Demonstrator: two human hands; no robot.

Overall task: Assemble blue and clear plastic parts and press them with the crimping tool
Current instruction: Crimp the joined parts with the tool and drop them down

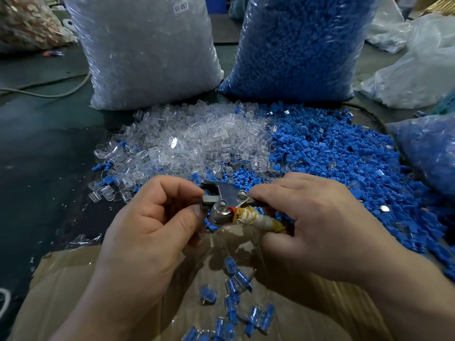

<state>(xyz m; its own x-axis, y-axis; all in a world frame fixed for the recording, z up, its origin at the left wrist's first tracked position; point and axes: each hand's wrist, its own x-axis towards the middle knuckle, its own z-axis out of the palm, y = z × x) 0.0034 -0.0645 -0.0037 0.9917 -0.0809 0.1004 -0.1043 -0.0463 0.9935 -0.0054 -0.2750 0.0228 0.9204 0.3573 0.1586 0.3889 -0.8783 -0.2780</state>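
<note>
Crimping tool mid-frame, long axis running from head at 10 o'clock to wrapped handles at 4. Right hand grips handles; left hand pinches head, nearer the jaws, seemingly loading them.

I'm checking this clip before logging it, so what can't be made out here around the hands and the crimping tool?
Head view only:
- Whether a part sits in the head of the crimping tool: fingers of the left hand cover it.
- Taped handles: mostly hidden inside the right hand.
- Cardboard box: cut off by the bottom edge.
- Top-left bag: contents too blurred to name.
</note>
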